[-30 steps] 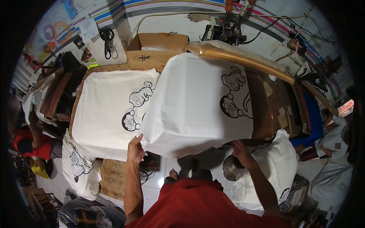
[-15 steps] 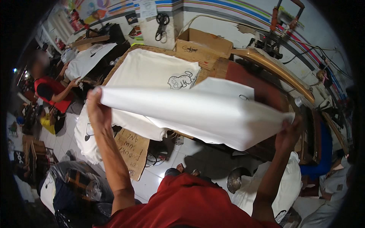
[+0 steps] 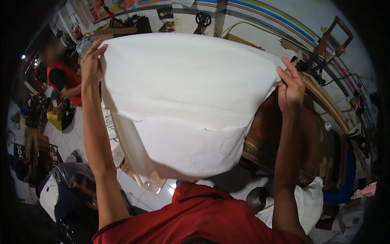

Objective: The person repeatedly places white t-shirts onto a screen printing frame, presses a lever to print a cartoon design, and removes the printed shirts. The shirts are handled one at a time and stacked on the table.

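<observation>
A large white cloth (image 3: pixel 183 77) hangs spread between my two raised hands, its top edge stretched across the view and its lower part drooping toward me. My left hand (image 3: pixel 92 63) pinches the upper left corner between thumb and fingers. At the upper right corner my right hand (image 3: pixel 291 83) grips the cloth, some fingers pointing up. A faint outline drawing shows through the lower right of the fabric. The cloth hides most of the table and the printed white cloth seen there earlier.
To the right stands a dark worktable (image 3: pixel 284 134) with a curved tan padded board (image 3: pixel 325 97) behind it. Plastic-wrapped bundles (image 3: pixel 77 195) lie at lower left, and a white cloth heap (image 3: pixel 304 203) at lower right. A person in red (image 3: pixel 67 83) works at far left.
Both hands have risen, lifting the white cloth from a low, folded-looking stretch to a wide spread sheet. My right hand has also moved slightly left. The view has shifted a little.
</observation>
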Action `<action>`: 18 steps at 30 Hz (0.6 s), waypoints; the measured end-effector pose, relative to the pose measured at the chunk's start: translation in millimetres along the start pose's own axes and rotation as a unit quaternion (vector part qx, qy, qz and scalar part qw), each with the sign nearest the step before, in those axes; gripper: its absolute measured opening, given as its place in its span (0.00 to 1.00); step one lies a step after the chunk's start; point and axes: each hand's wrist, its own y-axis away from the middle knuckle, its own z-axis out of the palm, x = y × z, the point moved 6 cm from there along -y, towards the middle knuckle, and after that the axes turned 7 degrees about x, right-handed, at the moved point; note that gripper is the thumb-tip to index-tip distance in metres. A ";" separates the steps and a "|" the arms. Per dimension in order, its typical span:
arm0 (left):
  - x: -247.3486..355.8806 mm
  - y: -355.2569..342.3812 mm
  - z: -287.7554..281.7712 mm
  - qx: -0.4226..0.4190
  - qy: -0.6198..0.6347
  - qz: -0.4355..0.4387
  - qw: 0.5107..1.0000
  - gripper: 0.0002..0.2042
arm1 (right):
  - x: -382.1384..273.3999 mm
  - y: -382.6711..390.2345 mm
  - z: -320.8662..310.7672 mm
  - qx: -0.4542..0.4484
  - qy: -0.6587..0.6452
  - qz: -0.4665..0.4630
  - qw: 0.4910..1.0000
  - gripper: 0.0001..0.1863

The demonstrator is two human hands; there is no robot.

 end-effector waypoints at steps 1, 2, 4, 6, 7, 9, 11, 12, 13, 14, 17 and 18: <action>-14.9 -20.7 4.7 -0.021 0.007 -0.013 1.000 0.19 | 15.1 -11.2 11.1 0.011 0.013 0.006 1.000 0.26; -31.5 -38.8 8.0 -0.039 0.011 -0.032 0.999 0.20 | 30.3 -19.0 15.7 0.055 0.036 0.027 0.997 0.26; -60.2 -76.5 19.7 -0.070 -0.005 -0.042 0.997 0.22 | 54.7 -34.7 36.2 0.069 0.014 0.013 0.997 0.28; -73.3 -115.4 35.5 -0.090 -0.044 -0.012 0.995 0.23 | 71.3 -56.5 53.5 0.106 0.014 -0.002 0.994 0.27; -74.5 -135.3 46.5 -0.096 -0.065 0.005 0.993 0.24 | 72.6 -68.4 60.4 0.119 0.040 -0.005 0.992 0.29; -72.7 -165.9 66.6 -0.108 -0.050 0.029 0.992 0.24 | 60.0 -89.4 75.8 0.100 0.030 -0.056 0.993 0.29; -61.6 -188.3 83.5 -0.148 0.044 0.009 0.988 0.24 | 43.6 -94.7 86.8 0.079 0.025 -0.097 0.992 0.30; -50.8 -194.5 84.9 -0.158 0.044 0.041 0.986 0.24 | 34.0 -92.5 90.0 0.083 0.017 -0.113 0.990 0.29; -40.2 -197.2 83.9 -0.167 0.045 0.074 0.982 0.23 | 26.5 -85.4 95.6 0.065 0.054 -0.121 0.989 0.30; -31.6 -195.4 80.5 -0.175 0.044 0.107 0.978 0.23 | 22.6 -75.1 100.0 0.064 0.062 -0.119 0.989 0.31; -29.3 -176.8 46.9 -0.155 0.038 0.096 0.982 0.24 | 21.9 -24.7 114.4 0.050 0.092 -0.124 0.987 0.34; -33.6 -169.7 37.3 -0.162 0.020 0.077 0.984 0.25 | 26.7 -9.8 116.7 0.071 0.098 -0.103 0.987 0.35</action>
